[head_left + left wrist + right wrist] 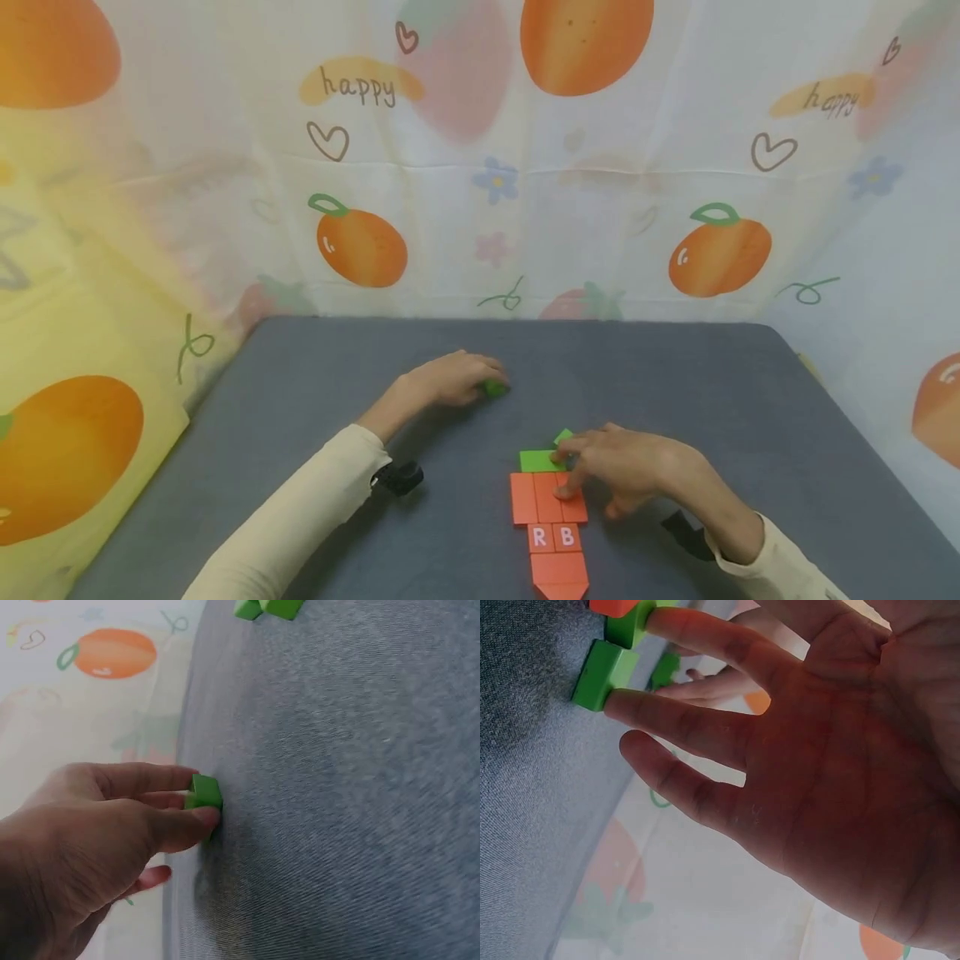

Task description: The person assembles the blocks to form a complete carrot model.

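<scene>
My left hand [457,379] pinches a small green block [205,793] between thumb and fingers, low over the far middle of the table. My right hand [633,467] reaches over the block layout with its fingers spread. One fingertip is at a green block [536,461], and another meets a smaller, turned green block [600,675] beyond it. The thumb lies at a row of orange-red blocks [523,498]. Below that row are two orange-red blocks lettered R [539,537] and B [567,537]. Nearer still come a plain orange-red piece [558,569] and a tapered end piece [562,590].
A dark grey cloth-covered table [360,350] carries everything. Behind it and along the sides hangs a white curtain [442,217] printed with oranges and hearts, yellowish at the left. Black straps or devices [399,477] sit at both wrists.
</scene>
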Available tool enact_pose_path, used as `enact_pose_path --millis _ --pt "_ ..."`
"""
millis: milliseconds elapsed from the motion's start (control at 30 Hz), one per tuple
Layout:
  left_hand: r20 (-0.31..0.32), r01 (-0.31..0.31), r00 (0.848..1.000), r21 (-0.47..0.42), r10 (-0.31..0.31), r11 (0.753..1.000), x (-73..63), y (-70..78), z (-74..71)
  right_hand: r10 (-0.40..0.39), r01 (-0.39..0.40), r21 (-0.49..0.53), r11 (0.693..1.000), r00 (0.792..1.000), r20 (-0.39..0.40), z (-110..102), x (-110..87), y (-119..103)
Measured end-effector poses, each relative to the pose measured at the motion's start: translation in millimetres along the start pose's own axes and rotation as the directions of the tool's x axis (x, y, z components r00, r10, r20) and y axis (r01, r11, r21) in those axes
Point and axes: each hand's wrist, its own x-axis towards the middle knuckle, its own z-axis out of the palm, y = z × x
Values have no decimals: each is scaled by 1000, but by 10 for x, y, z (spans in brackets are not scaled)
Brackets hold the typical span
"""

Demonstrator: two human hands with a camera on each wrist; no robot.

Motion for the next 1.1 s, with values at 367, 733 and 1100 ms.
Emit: enact_pose_path --millis 367,733,1100 --pt "-9 -180 984 3 180 984 -95 407 19 -28 28 -14 1000 999 -25 34 -14 45" --pt "6 -227 974 -11 227 974 -136 626 74 -64 64 -4 998 998 -23 47 14 66" --pt "27 -204 978 -71 206 976 -139 660 87 -40 40 -7 999 999 -18 0 -20 9"
